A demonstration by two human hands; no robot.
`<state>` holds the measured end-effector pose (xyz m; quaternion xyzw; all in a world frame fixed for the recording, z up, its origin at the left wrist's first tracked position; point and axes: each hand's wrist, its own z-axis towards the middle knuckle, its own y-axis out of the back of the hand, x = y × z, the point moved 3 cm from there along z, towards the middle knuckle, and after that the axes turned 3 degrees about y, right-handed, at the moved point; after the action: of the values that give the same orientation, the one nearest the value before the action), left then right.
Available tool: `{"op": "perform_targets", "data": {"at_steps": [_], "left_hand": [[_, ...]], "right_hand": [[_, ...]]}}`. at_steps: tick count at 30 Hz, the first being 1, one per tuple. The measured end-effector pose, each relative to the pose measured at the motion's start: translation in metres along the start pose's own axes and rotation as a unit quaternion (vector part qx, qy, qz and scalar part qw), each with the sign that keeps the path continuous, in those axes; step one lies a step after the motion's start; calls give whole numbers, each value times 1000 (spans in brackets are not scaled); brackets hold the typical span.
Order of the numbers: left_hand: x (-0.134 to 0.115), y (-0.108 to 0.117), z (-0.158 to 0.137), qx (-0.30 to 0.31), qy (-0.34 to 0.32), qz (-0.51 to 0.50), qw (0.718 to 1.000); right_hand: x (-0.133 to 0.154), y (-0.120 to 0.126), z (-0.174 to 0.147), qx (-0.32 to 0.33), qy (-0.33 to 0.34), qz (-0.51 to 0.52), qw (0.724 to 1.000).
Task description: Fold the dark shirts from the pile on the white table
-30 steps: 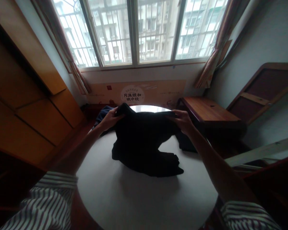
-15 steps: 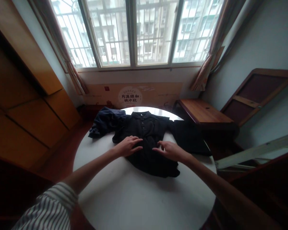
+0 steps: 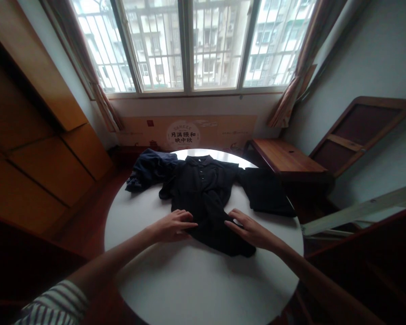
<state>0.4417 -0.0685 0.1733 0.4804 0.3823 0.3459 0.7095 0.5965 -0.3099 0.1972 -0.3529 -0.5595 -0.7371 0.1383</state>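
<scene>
A black short-sleeved polo shirt (image 3: 203,180) lies front side up on the white round table (image 3: 203,284), its collar at the far side. Creases run down its middle, and the lower hem is skewed to the right. My left hand (image 3: 174,225) rests at the shirt's lower left edge, fingers stretched out over the cloth and thumb apart. Over the lower right side, my right hand (image 3: 245,227) touches the cloth with its fingers apart. Neither hand shows a clear grip on the fabric.
A crumpled dark blue garment (image 3: 152,169) lies at the table's far left. A folded black garment (image 3: 267,192) is at the right, touching the shirt's sleeve. Beyond the table stand a low wooden table (image 3: 287,155) and a printed cardboard panel (image 3: 216,131) under the window.
Both hands have moved nearer to me over the shirt and slightly apart. The shirt's lower part has shifted a little towards me and looks straighter on the left.
</scene>
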Motion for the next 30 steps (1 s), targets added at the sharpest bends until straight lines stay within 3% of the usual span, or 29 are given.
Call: {"op": "perform_targets", "data": {"at_steps": [5,8,11,16,18,22,26,30], "left_hand": [[8,-2,-5,-42,4,2,999],[11,15,-7,-115,58,-34,991],[4,33,-10,-153,82,-89,981],[-22,28,-7,-46,43,-73,995],[-28,15,-4,-11,42,-19,999],[-33,-1,2,-5,3,43,999],[-30,10,4,-99,31,-21,994],[-18,35,-6,-233,115,-131,957]], "right_hand": [[3,-2,0,56,-41,134,989],[9,-10,-6,104,-40,202,973],[16,-20,-14,146,-37,170,974],[22,-30,-16,54,-3,93,994],[23,-35,-14,69,15,67,995],[23,-39,-7,93,77,-102,987],[24,-28,-5,29,147,-154,977],[15,-3,-10,-80,118,-34,989]]}}
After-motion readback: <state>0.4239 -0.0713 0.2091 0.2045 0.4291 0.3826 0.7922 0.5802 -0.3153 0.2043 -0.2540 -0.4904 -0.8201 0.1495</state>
